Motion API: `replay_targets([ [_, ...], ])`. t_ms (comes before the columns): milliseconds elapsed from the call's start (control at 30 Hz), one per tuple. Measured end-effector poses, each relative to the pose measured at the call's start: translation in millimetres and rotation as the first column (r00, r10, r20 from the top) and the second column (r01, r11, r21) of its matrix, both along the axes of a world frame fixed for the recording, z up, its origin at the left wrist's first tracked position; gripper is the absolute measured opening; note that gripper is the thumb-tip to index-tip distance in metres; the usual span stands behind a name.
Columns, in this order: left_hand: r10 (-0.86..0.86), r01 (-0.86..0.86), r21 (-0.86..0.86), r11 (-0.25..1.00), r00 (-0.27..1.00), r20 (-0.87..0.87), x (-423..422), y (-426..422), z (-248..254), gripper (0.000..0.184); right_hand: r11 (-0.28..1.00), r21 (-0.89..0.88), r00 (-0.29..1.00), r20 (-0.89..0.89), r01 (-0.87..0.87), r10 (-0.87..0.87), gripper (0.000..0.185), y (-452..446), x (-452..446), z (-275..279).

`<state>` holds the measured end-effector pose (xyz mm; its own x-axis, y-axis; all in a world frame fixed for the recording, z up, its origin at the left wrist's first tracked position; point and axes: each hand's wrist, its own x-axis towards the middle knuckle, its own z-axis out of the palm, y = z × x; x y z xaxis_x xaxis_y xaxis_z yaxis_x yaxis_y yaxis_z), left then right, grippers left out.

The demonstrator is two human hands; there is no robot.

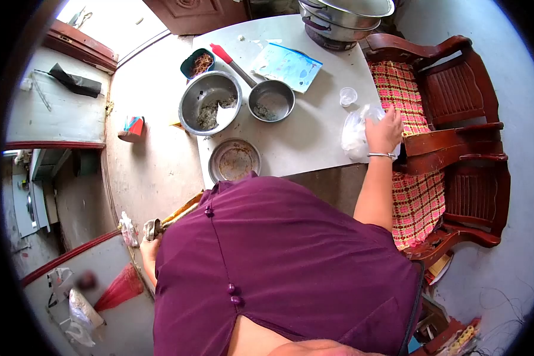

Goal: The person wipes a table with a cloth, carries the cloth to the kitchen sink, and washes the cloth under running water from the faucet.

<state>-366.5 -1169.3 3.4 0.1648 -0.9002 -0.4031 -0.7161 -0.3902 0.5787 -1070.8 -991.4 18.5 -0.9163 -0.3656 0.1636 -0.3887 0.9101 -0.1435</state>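
Observation:
At the table's right edge, my right hand [385, 132], with a bangle at the wrist, has its fingers closed on a clear plastic bag [355, 135] with whitish contents. A small clear plastic cup [348, 97] stands just beyond the bag. My left hand [151, 243] is low at my left side, partly hidden by my purple shirt. Its fingers are bent around a dull greyish-brown object [153, 229] that I cannot make out. Further left on the table are a steel bowl [190, 95] holding a grey-green mixture and a saucepan [271, 101] with some residue inside.
A worn round metal plate [235, 160] lies near the table's front edge. Behind the bowl sits a dark green container [197, 63] of reddish-brown strips. A blue-and-white packet [288, 66] and stacked steamer pots [344, 24] are further back. Wooden chairs [463, 83] flank the table's right side.

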Motion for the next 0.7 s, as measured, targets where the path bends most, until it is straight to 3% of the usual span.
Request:
replay_targets([
  [67,0.007,-0.007,0.002,1.0,1.0,0.0,1.1,4.9,2.8,0.032,0.978,-0.155,0.975,-0.196,-0.136,0.104,0.064,-18.7,4.2,-8.5],
  [133,0.018,-0.018,0.004,1.0,1.0,0.002,3.8,11.2,4.9,0.032,0.908,-0.338,0.931,0.175,-0.247,0.319,0.064,-43.8,5.3,-33.7],
  [200,0.025,-0.025,0.006,1.0,1.0,-0.002,6.0,17.1,6.1,0.032,0.892,-0.396,0.753,0.512,-0.219,0.413,0.065,-74.1,22.3,-64.0],
  [267,0.036,-0.036,0.009,0.999,0.999,-0.004,7.3,21.7,7.7,0.032,0.897,-0.385,0.614,0.661,-0.217,0.432,0.066,-103.1,39.5,-107.3],
  [367,0.049,-0.049,0.016,0.999,0.999,0.0,9.0,29.3,9.7,0.032,0.928,-0.373,0.538,0.779,-0.015,0.322,0.065,-142.1,68.5,-165.2],
  [433,0.059,-0.059,0.024,0.998,0.998,0.005,10.7,34.9,11.2,0.033,0.924,-0.28,0.33,0.925,0.261,0.187,0.058,-154.9,81.7,-169.4],
  [467,0.064,-0.065,0.027,0.998,0.998,0.007,11.2,37.2,11.7,0.033,0.924,-0.28,0.327,0.926,0.26,0.189,0.058,-158.9,81.7,-173.9],
  [533,0.077,-0.078,0.034,0.996,0.997,0.01,12.1,41.6,13.3,0.033,0.919,-0.234,0.091,0.972,0.318,0.216,0.045,-168.6,80.2,-189.2],
  [700,0.106,-0.107,0.049,0.993,0.994,0.015,12.1,51.7,15.1,0.033,0.896,-0.271,0.068,0.962,0.352,0.265,0.032,-181.0,75.0,-214.8],
])
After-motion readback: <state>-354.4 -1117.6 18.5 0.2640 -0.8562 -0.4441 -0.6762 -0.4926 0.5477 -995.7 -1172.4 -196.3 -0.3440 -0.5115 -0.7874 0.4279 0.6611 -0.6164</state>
